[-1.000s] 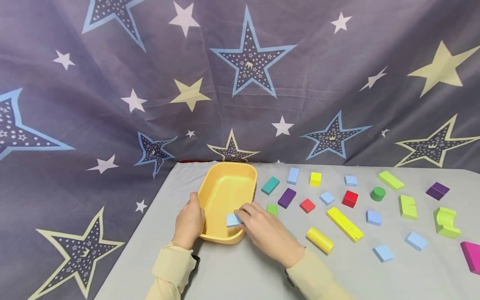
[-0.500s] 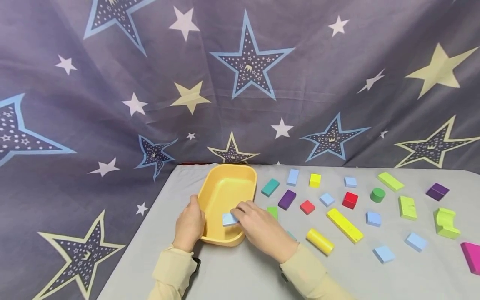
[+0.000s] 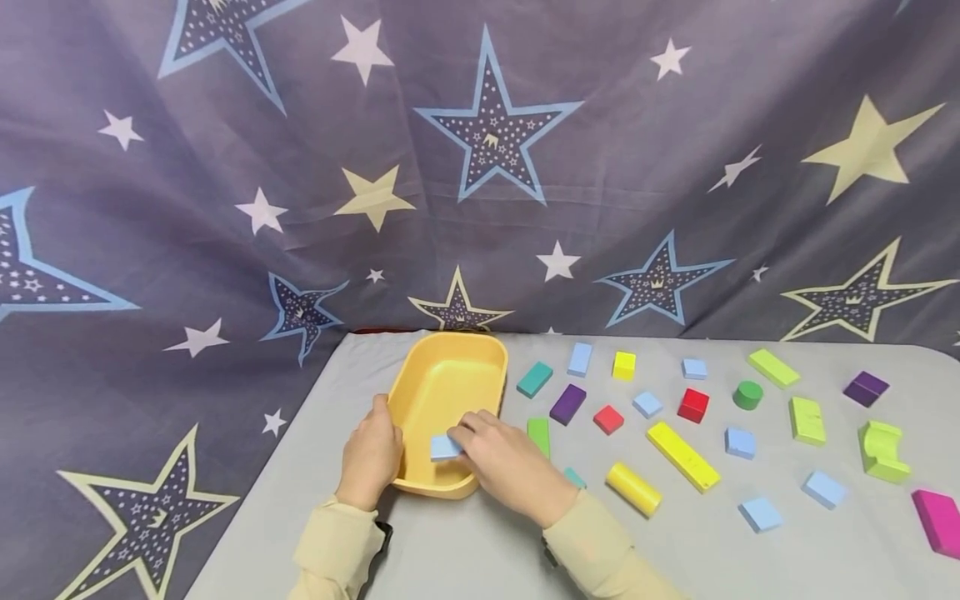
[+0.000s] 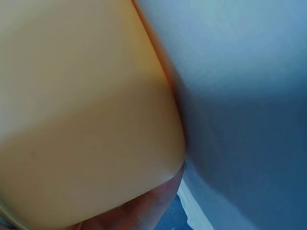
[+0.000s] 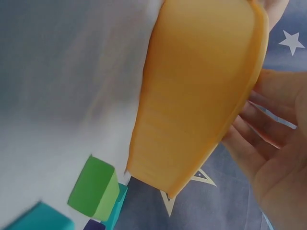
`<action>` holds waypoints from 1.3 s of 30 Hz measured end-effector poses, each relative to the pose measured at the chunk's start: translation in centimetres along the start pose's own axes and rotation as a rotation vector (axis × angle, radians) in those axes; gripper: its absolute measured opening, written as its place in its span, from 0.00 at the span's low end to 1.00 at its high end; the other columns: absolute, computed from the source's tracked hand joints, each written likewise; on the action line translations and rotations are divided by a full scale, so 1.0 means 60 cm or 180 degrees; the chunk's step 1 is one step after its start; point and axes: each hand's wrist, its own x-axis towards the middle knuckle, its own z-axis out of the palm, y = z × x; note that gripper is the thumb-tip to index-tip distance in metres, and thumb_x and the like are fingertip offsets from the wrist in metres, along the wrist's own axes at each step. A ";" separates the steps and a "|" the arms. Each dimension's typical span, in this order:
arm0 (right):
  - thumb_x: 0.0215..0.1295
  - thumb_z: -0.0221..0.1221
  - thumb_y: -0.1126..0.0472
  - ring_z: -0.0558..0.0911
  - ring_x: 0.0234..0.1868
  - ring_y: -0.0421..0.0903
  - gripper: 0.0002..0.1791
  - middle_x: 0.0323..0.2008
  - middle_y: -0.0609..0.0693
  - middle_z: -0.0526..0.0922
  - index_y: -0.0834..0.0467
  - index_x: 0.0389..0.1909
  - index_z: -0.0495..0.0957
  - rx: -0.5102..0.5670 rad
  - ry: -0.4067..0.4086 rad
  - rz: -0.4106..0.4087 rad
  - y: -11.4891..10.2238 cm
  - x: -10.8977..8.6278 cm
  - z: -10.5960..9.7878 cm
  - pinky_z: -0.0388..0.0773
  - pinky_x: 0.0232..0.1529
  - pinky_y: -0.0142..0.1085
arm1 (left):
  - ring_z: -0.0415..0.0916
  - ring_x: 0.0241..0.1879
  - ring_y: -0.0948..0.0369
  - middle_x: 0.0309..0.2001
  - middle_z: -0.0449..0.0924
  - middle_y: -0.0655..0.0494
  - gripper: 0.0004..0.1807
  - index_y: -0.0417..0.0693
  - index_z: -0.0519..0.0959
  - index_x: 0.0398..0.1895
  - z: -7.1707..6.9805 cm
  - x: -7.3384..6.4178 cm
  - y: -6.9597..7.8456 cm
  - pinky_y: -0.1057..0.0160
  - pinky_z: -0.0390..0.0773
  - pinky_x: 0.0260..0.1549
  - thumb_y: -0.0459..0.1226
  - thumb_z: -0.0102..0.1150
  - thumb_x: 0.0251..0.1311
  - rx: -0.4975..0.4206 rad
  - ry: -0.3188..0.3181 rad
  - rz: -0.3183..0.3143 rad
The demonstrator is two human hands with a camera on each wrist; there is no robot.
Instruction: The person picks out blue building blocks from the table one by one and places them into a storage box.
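Observation:
A yellow plastic tub (image 3: 450, 387) stands on the table, left of the scattered blocks. My left hand (image 3: 370, 458) grips its left rim near the front corner. In the left wrist view the tub's outer wall (image 4: 96, 120) covers most of the picture, with fingers low at its edge. My right hand (image 3: 510, 467) reaches over the right rim and pinches a light blue rectangular block (image 3: 444, 447) over the tub's front part. From the right wrist view, the right hand (image 5: 283, 139) is at the tub's rim, and the block is hidden.
Toy blocks in several colours lie right of the tub, the nearest a green block (image 3: 538, 437). A yellow cylinder (image 3: 633, 490) and a long yellow block (image 3: 683, 456) lie beyond it. Behind the grey-covered table (image 3: 465, 550) hangs a starry curtain (image 3: 637, 200).
My right hand has moved left with the light blue block, farther in over the tub. My left hand keeps its grip on the rim. The head view has shifted slightly.

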 end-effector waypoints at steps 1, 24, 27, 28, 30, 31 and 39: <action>0.66 0.64 0.58 0.79 0.45 0.42 0.14 0.44 0.48 0.82 0.58 0.50 0.82 0.0008 -0.0002 0.0012 0.000 0.000 0.001 0.80 0.46 0.31 | 0.81 0.38 0.35 0.45 0.80 0.31 0.23 0.31 0.63 0.64 0.000 0.000 0.000 0.38 0.77 0.35 0.29 0.45 0.66 -0.0008 -0.0001 0.0000; 0.63 0.67 0.55 0.82 0.40 0.42 0.12 0.40 0.48 0.84 0.56 0.44 0.84 0.0102 -0.0265 0.0257 -0.005 0.014 -0.001 0.80 0.39 0.32 | 0.81 0.37 0.35 0.43 0.80 0.31 0.22 0.32 0.63 0.63 0.001 0.001 -0.001 0.38 0.77 0.34 0.30 0.44 0.67 0.0014 0.0028 0.0009; 0.61 0.68 0.56 0.81 0.36 0.40 0.10 0.36 0.47 0.84 0.56 0.40 0.85 0.0102 -0.0319 0.0221 -0.006 0.020 -0.003 0.79 0.36 0.31 | 0.80 0.37 0.35 0.43 0.80 0.31 0.22 0.32 0.63 0.63 0.001 0.002 -0.003 0.38 0.77 0.34 0.30 0.44 0.67 0.0014 0.0018 0.0006; 0.60 0.69 0.57 0.80 0.34 0.40 0.09 0.35 0.46 0.84 0.56 0.39 0.85 0.0118 -0.0344 0.0208 -0.007 0.021 -0.003 0.79 0.35 0.30 | 0.80 0.37 0.35 0.43 0.81 0.31 0.22 0.32 0.63 0.63 0.001 0.001 -0.003 0.38 0.77 0.34 0.30 0.44 0.67 0.0017 0.0019 0.0006; 0.58 0.70 0.58 0.79 0.31 0.38 0.08 0.32 0.45 0.83 0.56 0.36 0.85 0.0153 -0.0402 0.0186 -0.008 0.025 -0.005 0.78 0.33 0.29 | 0.80 0.37 0.35 0.43 0.81 0.31 0.22 0.32 0.63 0.63 0.001 0.001 -0.003 0.38 0.77 0.34 0.30 0.44 0.67 0.0028 0.0021 0.0001; 0.58 0.70 0.59 0.78 0.30 0.38 0.07 0.31 0.45 0.82 0.56 0.35 0.84 0.0173 -0.0418 0.0170 -0.009 0.027 -0.005 0.77 0.33 0.29 | 0.81 0.36 0.35 0.42 0.81 0.31 0.21 0.32 0.63 0.63 0.000 0.000 -0.002 0.38 0.77 0.34 0.30 0.43 0.67 0.0028 0.0025 -0.0005; 0.59 0.69 0.58 0.76 0.28 0.37 0.06 0.27 0.43 0.81 0.55 0.30 0.83 0.0228 -0.0563 0.0146 -0.012 0.034 -0.003 0.76 0.32 0.29 | 0.80 0.36 0.34 0.41 0.81 0.31 0.21 0.33 0.64 0.62 -0.004 -0.003 0.003 0.37 0.77 0.34 0.30 0.43 0.67 0.0018 0.0034 -0.0074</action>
